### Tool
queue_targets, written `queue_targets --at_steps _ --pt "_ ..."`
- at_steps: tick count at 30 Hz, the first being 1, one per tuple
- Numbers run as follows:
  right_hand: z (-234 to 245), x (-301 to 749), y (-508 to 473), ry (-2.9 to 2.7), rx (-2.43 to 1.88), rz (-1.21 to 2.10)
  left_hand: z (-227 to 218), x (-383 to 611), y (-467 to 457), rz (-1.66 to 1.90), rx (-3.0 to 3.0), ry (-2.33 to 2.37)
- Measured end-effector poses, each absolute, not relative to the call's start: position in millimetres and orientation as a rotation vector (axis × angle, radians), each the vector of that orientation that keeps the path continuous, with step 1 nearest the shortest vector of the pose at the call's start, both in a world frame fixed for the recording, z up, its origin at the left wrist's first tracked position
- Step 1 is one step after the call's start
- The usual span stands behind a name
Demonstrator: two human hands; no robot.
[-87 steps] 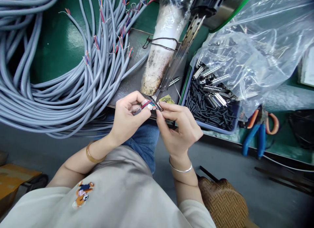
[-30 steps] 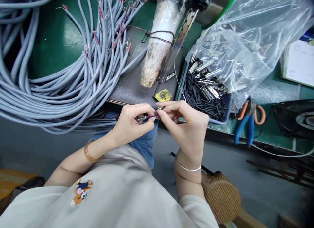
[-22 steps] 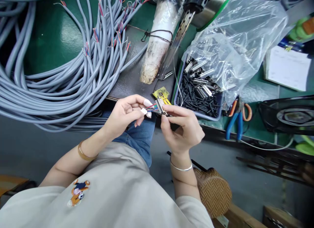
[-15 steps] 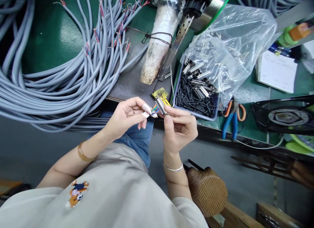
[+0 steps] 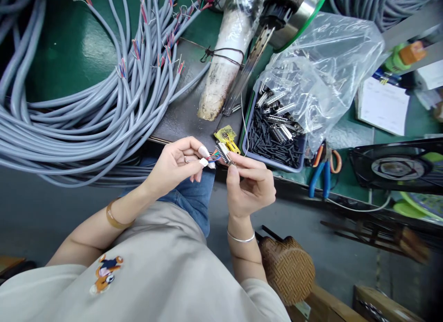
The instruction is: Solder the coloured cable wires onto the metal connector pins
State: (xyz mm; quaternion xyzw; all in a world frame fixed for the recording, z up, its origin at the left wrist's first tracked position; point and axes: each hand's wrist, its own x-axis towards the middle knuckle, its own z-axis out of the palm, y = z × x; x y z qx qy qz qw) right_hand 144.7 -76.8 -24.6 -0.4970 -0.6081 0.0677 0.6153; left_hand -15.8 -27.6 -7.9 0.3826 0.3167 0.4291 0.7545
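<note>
My right hand (image 5: 249, 186) pinches a small metal multi-pin connector (image 5: 223, 152) between thumb and forefinger, just off the bench's front edge. My left hand (image 5: 175, 165) pinches the thin coloured wires (image 5: 212, 158) that run into that connector, with the other fingers fanned out. Both hands hover over my lap, almost touching each other. A yellow tag (image 5: 226, 136) lies on the dark mat right behind the connector.
A big bundle of grey cables (image 5: 86, 105) with stripped coloured ends covers the bench's left. A blue tray (image 5: 273, 163) of black sleeves and connectors sits right, under a clear plastic bag (image 5: 325, 68). Blue and orange pliers (image 5: 323, 167), a white wrapped cylinder (image 5: 226, 66), a woven stool (image 5: 287, 269).
The hands dropped from the tool tip toward the bench edge, then rose slightly. The connector turned so its pin face shows, and the view shifted right.
</note>
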Motion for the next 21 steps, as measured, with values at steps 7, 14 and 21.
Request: queue_targets --at_steps 7,14,21 --pt "-27.9 158.8 -75.4 -1.538 -1.122 0.072 -5.3 -20.2 -26.7 0.837 0.804 0.686" --pt "-14.0 152.3 -78.1 -1.495 -1.373 0.355 0.4 -19.5 -27.4 0.804 0.833 0.71" --pt "-5.7 143.4 -71.7 -1.257 -1.289 0.756 -1.7 -19.1 -29.3 0.823 0.858 0.725"
